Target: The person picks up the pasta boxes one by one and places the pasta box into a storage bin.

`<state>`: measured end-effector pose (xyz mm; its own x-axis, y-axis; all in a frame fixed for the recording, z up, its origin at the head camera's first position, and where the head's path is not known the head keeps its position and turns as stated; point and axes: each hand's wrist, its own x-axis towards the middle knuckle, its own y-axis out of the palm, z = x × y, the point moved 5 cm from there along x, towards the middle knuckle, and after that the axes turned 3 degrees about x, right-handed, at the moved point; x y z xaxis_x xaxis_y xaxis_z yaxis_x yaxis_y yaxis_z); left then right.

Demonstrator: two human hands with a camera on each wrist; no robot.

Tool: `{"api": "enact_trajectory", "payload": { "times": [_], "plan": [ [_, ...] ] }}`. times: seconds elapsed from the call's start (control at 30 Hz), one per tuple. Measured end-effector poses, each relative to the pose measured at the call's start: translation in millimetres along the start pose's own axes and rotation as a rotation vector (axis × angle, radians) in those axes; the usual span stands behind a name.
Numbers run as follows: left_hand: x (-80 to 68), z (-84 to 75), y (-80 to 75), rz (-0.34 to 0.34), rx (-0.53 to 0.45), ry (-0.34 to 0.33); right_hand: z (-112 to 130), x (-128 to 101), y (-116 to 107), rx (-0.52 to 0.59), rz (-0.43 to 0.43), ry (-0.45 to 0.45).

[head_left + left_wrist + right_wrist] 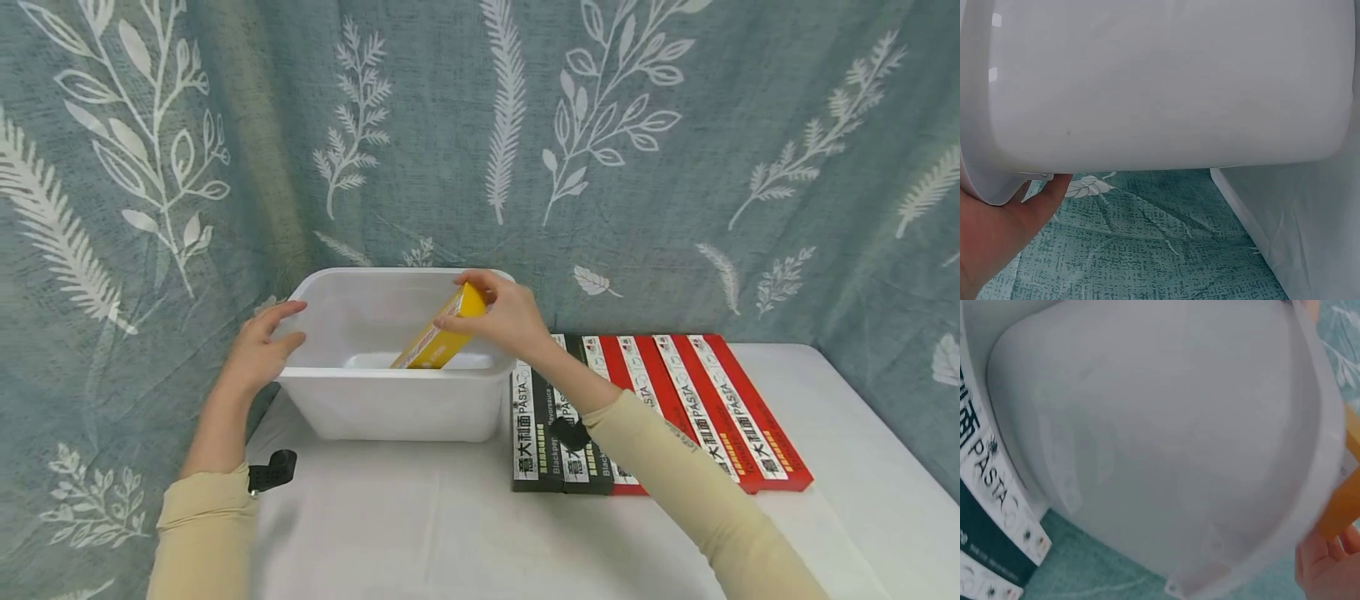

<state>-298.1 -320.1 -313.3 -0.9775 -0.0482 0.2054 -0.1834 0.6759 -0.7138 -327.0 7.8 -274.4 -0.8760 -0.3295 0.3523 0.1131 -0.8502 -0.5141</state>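
Pinching the top end of a yellow box (442, 333), the right hand (504, 317) has thumb and fingers curled round it above the right rim of the white tub (390, 400); the box leans tilted, its lower end down inside the tub and its upper end above the rim. The left hand (258, 350) lies against the tub's left end, fingers nearly straight and relaxed, gripping nothing; the left wrist view shows its palm (997, 231) under the tub's lip. The tub's floor around the box shows bare. The tub stands at the table's (420, 525) back left, its left end near the table edge, close to the leaf-patterned curtain (675, 150) behind. Just right of the tub, touching or nearly so, lie black pasta boxes (536, 433) and then red pasta boxes (720, 408) side by side, under the right forearm
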Motion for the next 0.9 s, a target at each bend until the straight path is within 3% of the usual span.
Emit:
{"api": "enact_trajectory", "payload": {
  "times": [0.37, 0.6, 0.73, 0.9],
  "plan": [
    [-0.4, -2.0, 1.3, 0.001, -0.01, 0.002, -3, 5, 21, -0.178, 0.142, -0.108],
    [-0.8, -1.0, 0.2, 0.0, 0.013, 0.002, -10, 2, 21, -0.204, 0.209, -0.1],
    [-0.7, -0.7, 0.3, 0.003, 0.01, -0.005, -14, -1, 18, -0.182, 0.193, -0.092],
    [-0.5, -0.7, 0.3, 0.0, 0.005, -0.001, -17, -10, 7, -0.14, 0.11, -0.091]
  ]
}}
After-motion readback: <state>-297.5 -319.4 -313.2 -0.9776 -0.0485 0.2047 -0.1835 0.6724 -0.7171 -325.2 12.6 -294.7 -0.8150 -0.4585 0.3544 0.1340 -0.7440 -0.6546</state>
